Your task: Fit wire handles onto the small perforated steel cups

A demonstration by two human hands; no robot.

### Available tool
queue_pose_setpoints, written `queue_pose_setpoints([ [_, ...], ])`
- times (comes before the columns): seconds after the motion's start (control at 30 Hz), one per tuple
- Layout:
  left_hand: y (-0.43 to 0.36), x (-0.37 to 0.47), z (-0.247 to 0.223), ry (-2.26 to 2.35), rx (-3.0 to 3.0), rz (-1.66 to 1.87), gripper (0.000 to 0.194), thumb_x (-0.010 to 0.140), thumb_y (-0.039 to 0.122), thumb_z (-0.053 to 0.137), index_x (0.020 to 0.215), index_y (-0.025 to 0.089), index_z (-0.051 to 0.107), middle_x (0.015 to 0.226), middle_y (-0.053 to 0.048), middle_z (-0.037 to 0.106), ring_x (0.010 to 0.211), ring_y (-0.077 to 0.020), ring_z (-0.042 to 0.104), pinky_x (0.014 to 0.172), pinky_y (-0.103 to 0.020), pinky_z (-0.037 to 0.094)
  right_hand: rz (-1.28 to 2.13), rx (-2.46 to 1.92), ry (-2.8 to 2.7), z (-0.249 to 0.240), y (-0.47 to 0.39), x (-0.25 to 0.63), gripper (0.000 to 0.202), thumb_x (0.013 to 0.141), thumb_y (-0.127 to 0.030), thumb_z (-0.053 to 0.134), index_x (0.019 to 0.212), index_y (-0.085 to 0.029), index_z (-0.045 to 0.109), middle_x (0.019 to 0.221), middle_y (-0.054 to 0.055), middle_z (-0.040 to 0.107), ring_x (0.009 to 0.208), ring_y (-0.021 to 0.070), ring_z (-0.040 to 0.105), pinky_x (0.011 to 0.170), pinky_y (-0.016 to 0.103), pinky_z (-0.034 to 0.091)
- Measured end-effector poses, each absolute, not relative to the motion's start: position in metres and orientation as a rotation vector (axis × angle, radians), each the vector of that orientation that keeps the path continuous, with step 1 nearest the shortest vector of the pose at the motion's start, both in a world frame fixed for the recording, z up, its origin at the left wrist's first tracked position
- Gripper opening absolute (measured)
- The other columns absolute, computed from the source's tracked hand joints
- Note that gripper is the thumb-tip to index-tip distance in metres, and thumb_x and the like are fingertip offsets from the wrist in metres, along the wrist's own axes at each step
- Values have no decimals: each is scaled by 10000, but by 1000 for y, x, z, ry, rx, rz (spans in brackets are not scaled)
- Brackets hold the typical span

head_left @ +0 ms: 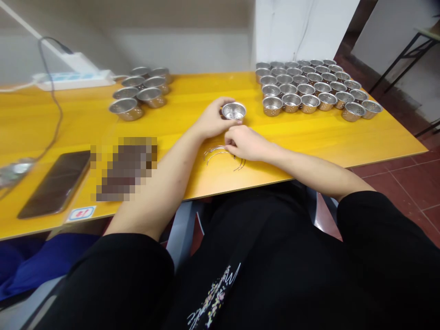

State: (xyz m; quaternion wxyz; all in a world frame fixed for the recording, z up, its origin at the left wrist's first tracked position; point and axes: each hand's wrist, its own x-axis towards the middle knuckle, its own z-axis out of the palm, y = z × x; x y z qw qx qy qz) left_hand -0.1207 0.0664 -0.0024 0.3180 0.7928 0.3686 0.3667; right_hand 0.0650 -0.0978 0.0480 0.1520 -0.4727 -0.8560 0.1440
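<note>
A small perforated metal cup (234, 111) stands upright at the middle of the yellow table, mouth facing up. My left hand (217, 120) is wrapped round its left side, fingers behind and thumb in front. Just in front of the cup, my right hand (243, 143) is closed with its fingers curled inward; whatever they pinch is hidden. Several thin curved metal wires (215, 152) lie on the table beneath and to the left of my right hand.
Rows of similar metal cups (310, 103) stand at the right, and a smaller group (126, 109) at the back left. A dark phone (55, 183), a pixelated object (125, 169), a cable (57, 101) and a white power strip (79, 79) occupy the left. The table's front edge runs close to my body.
</note>
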Motion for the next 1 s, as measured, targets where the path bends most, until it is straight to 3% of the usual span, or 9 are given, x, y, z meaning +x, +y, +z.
queue_pose_setpoints([
  [0.33, 71, -121, -6, 969, 2103, 965, 1081, 659, 580, 1088, 1617, 182, 787, 1614, -201, 846, 1514, -504, 824, 1408, -668, 644, 475, -1426, -2433, 47, -99, 62, 222, 1289, -179, 669, 1363, -103, 864, 1399, 201, 900, 1192, 332, 790, 1005, 417, 507],
  [0.53, 74, -120, -6, 955, 2052, 964, 1104, 629, 590, 1121, 1601, 186, 788, 1633, -211, 844, 1520, -505, 829, 1417, -669, 641, 555, -1291, -2353, 41, -90, 67, 111, 1266, -147, 652, 1189, -167, 730, 1372, 190, 855, 1229, 302, 747, 1116, 402, 523],
  [0.73, 75, -118, -6, 964, 1992, 972, 1084, 594, 563, 1124, 1568, 217, 798, 1617, -178, 860, 1489, -491, 841, 1394, -683, 651, 629, -1169, -2293, 36, -77, 72, 215, 1267, -158, 556, 1083, -268, 540, 1298, 149, 823, 1220, 292, 711, 1195, 432, 548],
  [0.93, 72, -119, -3, 932, 1955, 926, 1192, 652, 621, 1136, 1667, 132, 746, 1635, -176, 848, 1446, -393, 823, 1426, -691, 622, 581, -1119, -2328, 35, -70, 76, 186, 1288, -173, 474, 1202, -231, 628, 1392, 177, 821, 1288, 315, 717, 1237, 464, 563],
  [1.0, 73, -120, -3, 924, 1960, 907, 1209, 636, 606, 1135, 1673, 134, 731, 1662, -192, 835, 1469, -399, 816, 1445, -692, 612, 563, -1129, -2317, 35, -69, 77, 202, 1305, -199, 462, 1239, -223, 651, 1410, 178, 820, 1297, 319, 717, 1238, 469, 565],
])
